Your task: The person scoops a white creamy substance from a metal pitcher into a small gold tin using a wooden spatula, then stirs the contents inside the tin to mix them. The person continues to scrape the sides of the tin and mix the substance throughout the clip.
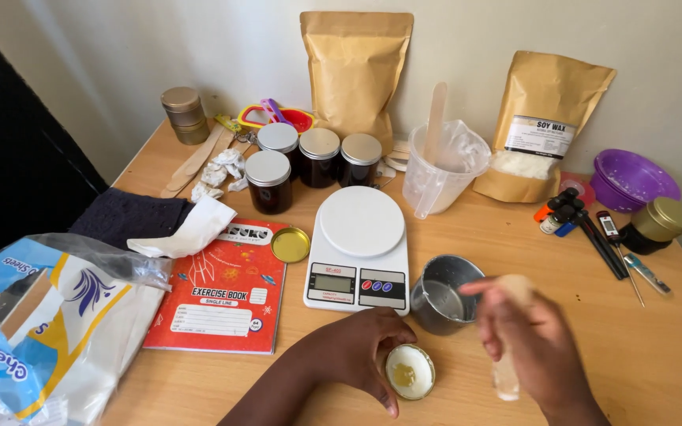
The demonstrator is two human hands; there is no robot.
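Now | left hand (357,347) fingers curled round small tin (410,371) | right hand (534,347) fingers blurred, grip unclear

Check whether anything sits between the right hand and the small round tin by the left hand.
Nothing visible does. The right hand, blurred and holding a pale stick-like object, is beside the small round tin, which the left hand steadies. Only bare table lies between them.

Soft, even daylight – right hand (532,338) blurred, perhaps by motion.
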